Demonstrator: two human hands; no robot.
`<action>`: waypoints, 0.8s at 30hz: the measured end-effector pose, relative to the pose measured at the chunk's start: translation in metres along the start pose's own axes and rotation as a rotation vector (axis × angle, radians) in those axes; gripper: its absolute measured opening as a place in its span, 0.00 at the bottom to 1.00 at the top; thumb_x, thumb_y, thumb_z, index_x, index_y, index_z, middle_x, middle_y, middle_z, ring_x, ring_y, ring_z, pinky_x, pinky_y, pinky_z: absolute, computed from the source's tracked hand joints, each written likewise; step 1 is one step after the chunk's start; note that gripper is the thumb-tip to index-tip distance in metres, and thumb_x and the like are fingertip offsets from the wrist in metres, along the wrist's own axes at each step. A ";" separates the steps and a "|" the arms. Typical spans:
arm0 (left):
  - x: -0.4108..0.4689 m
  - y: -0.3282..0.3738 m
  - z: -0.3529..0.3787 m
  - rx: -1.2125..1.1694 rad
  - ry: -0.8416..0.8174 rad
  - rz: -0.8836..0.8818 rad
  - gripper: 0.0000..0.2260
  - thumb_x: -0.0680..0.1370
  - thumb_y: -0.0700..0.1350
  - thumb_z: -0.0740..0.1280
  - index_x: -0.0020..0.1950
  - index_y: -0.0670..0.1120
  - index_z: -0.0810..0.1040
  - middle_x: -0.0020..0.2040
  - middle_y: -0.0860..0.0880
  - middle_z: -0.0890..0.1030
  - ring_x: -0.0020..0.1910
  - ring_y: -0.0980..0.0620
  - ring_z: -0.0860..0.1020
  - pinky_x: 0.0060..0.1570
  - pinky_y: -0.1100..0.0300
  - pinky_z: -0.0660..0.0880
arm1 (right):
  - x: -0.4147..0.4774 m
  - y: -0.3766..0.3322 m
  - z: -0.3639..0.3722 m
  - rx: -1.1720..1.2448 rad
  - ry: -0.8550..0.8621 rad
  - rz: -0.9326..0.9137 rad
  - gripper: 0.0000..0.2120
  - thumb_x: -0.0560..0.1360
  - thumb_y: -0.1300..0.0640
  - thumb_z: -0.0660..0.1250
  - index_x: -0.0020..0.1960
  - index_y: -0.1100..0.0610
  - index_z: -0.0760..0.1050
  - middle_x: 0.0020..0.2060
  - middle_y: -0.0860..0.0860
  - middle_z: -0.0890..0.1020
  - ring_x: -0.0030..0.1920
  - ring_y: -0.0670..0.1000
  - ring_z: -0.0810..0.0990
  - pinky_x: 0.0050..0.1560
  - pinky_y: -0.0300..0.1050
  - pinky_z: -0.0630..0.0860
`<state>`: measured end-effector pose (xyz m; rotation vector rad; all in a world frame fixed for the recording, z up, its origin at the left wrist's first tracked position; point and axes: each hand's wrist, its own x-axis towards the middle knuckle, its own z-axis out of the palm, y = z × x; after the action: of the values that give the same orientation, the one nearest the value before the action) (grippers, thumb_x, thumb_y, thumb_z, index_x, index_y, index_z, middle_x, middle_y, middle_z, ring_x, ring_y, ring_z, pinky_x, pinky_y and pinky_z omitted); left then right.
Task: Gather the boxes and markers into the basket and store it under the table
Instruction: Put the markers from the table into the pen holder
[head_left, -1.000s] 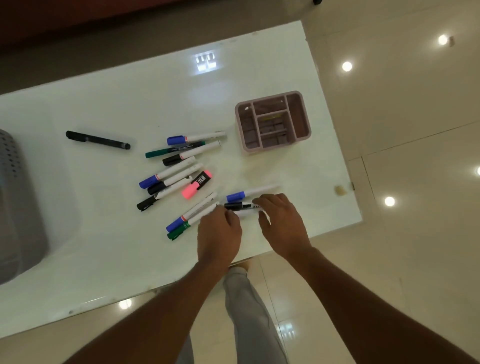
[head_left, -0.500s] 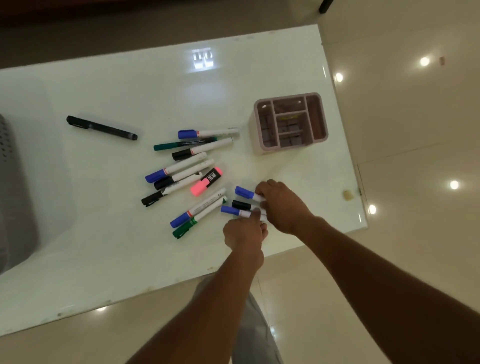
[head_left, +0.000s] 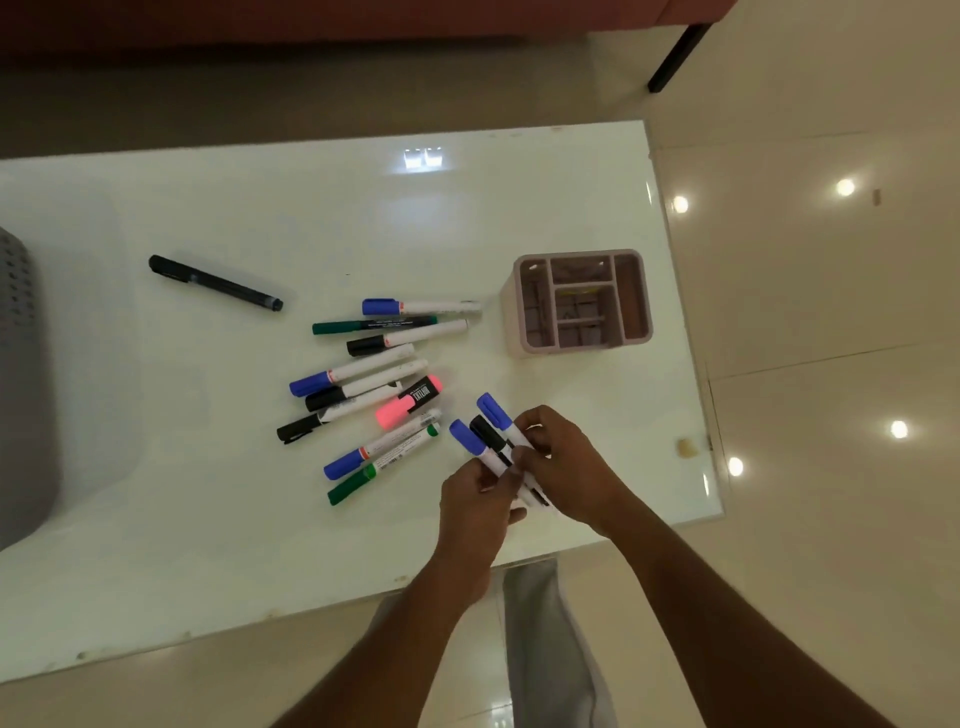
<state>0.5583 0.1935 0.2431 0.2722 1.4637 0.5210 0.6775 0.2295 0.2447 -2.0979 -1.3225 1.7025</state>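
Both hands hold a small bundle of three markers (head_left: 485, 435), two blue-capped and one black-capped, lifted above the white table (head_left: 260, 519) near its front right. My left hand (head_left: 480, 506) grips the bundle from below and my right hand (head_left: 563, 460) pinches the barrels from the right. Several more markers (head_left: 374, 379) lie scattered at the table's middle, among them a pink highlighter (head_left: 410, 402). A black pen (head_left: 215, 283) lies apart to the left. A pink compartment box (head_left: 582, 304) stands to the right. The grey basket (head_left: 23, 389) sits at the left edge, partly cut off.
A small beige scrap (head_left: 687, 448) lies near the table's right edge. Glossy tiled floor (head_left: 831, 312) with light reflections lies right of the table and in front of it. A dark furniture leg (head_left: 675, 54) stands at the back right. My trouser leg (head_left: 550, 649) shows below the table's front edge.
Both hands closed round three markers that lay on the table and lifted them together into a bundle. The other markers, the box and the basket have stayed in place.
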 end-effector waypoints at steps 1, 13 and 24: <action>-0.001 0.002 0.003 0.030 -0.010 0.044 0.07 0.78 0.44 0.69 0.55 0.45 0.81 0.48 0.45 0.85 0.48 0.47 0.84 0.49 0.52 0.82 | -0.004 -0.001 -0.006 0.061 0.016 -0.024 0.06 0.79 0.61 0.64 0.55 0.55 0.72 0.45 0.52 0.83 0.44 0.52 0.81 0.41 0.39 0.76; -0.017 0.109 0.060 0.002 0.364 0.609 0.04 0.73 0.47 0.74 0.43 0.48 0.82 0.40 0.50 0.85 0.42 0.50 0.83 0.48 0.45 0.81 | 0.016 -0.110 -0.118 0.308 0.199 -0.488 0.09 0.78 0.62 0.66 0.57 0.56 0.72 0.50 0.57 0.81 0.49 0.52 0.83 0.53 0.48 0.82; 0.025 0.114 0.083 0.082 0.669 0.754 0.07 0.75 0.49 0.73 0.41 0.46 0.80 0.34 0.50 0.81 0.37 0.52 0.77 0.42 0.68 0.71 | 0.091 -0.110 -0.106 0.093 0.123 -0.497 0.10 0.77 0.65 0.65 0.57 0.58 0.72 0.51 0.54 0.82 0.52 0.54 0.83 0.55 0.54 0.81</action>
<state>0.6215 0.3154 0.2853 0.7834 2.0183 1.2456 0.7060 0.4014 0.2814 -1.6123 -1.5282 1.3719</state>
